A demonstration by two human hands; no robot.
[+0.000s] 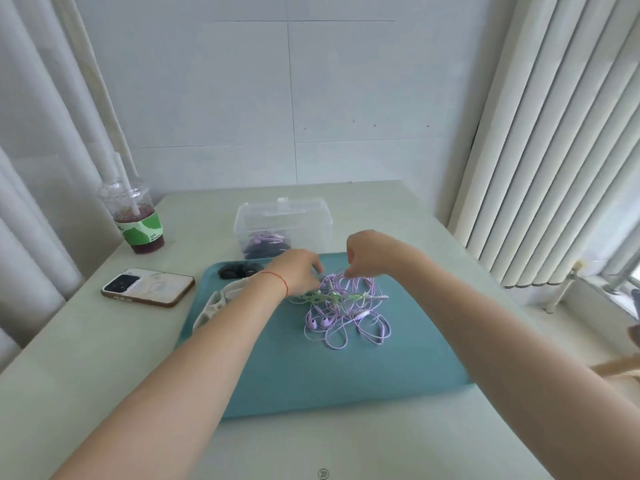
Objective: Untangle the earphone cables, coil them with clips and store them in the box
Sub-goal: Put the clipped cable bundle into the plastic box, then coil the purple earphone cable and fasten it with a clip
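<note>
A tangle of purple earphone cables (pixel 349 317) with a green cable (pixel 329 297) running through it lies on the teal mat (pixel 332 368). My left hand (pixel 298 271) pinches the cables at the tangle's upper left edge. My right hand (pixel 363 252) pinches a purple strand at the top of the tangle, fingers curled. Two purple earbuds (pixel 318 322) rest at the tangle's lower left. Behind the mat stands the clear plastic box (pixel 282 220), with coiled purple and dark cables inside.
A dark clip or coiled cable (pixel 239 270) lies at the mat's far left corner, a white cable (pixel 216 304) along its left edge. A phone (pixel 148 286) and an iced drink cup (pixel 136 220) sit to the left. Curtains flank the table.
</note>
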